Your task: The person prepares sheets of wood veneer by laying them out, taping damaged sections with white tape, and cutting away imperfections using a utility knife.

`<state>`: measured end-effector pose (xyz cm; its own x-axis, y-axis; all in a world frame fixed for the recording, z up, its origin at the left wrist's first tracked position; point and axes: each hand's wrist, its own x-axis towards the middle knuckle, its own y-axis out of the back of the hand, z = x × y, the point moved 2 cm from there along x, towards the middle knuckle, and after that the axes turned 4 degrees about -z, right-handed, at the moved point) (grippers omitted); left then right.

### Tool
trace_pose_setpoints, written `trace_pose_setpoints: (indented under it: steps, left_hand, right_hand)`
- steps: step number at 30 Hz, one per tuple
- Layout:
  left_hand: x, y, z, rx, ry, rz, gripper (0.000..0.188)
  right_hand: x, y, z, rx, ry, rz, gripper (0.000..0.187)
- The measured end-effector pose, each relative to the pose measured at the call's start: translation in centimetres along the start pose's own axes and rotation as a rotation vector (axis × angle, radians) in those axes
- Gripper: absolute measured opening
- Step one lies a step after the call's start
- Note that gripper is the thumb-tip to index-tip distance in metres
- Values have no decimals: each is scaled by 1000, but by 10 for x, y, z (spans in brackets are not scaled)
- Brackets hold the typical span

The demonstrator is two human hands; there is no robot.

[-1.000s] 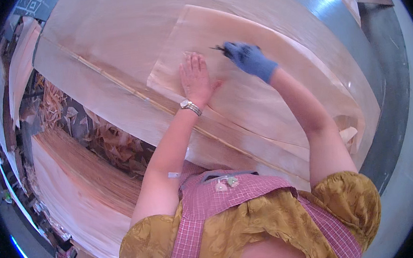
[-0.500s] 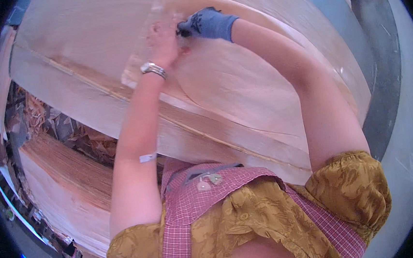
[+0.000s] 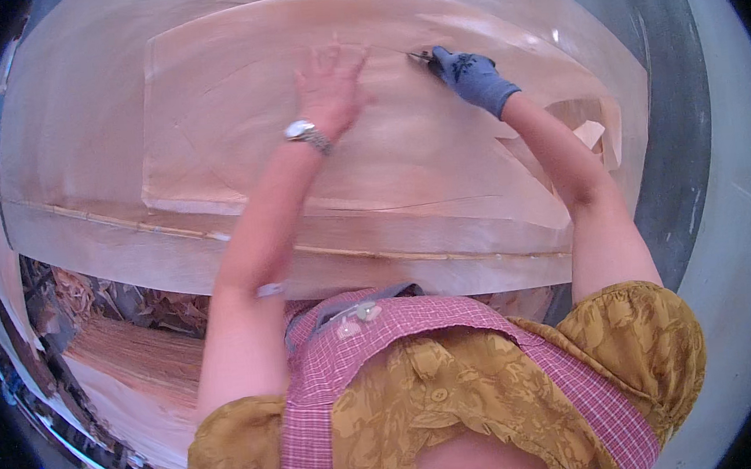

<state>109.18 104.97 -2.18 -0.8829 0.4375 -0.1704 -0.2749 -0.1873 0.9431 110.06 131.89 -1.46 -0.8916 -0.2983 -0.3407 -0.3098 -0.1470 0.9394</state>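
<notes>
A thin, pale pinkish wood veneer sheet [image 3: 234, 113] lies flat over a larger veneer surface [image 3: 79, 161]. My left hand [image 3: 331, 84], bare with a watch [image 3: 307, 136] at the wrist, rests on the sheet. Its fingers are spread and slightly blurred. To its right and a short way apart, my right hand [image 3: 472, 78] wears a blue-grey glove with dark patches. It is closed around a small dark-handled knife [image 3: 420, 56], whose thin tip points left at the sheet. Much of the handle is hidden in the glove.
Near my right forearm lies a smaller veneer piece [image 3: 612, 132] with a pale scrap [image 3: 590, 134] on it. A narrow brownish strip [image 3: 377, 254] runs along the near side. At the lower left are a veneer stack [image 3: 138, 355] and crumpled shavings [image 3: 85, 297]. A dark grey edge [image 3: 683, 113] borders the right.
My hands were close together near the sheet's left edge; now they are apart, the right one farther right with the knife showing. The view has shifted, and the smaller piece at right now shows.
</notes>
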Motion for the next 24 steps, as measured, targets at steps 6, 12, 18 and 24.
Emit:
trace_pose_setpoints:
  steps: [6, 12, 18, 24]
  left_hand:
    - [6, -5, 23, 32, 19, -161, 91]
    - [9, -7, 27, 66, 9, -192, 96]
    - [12, -20, 11, 77, -8, -193, 95]
    - [8, -4, 26, 112, 34, -202, 95]
  right_hand:
    - [-95, -52, -4, 101, -232, -66, 20]
    - [-213, -85, -16, 206, -430, -77, 26]
    - [-302, -109, -48, 306, -649, -414, 35]
    - [-357, -135, -55, 399, -701, -330, 38]
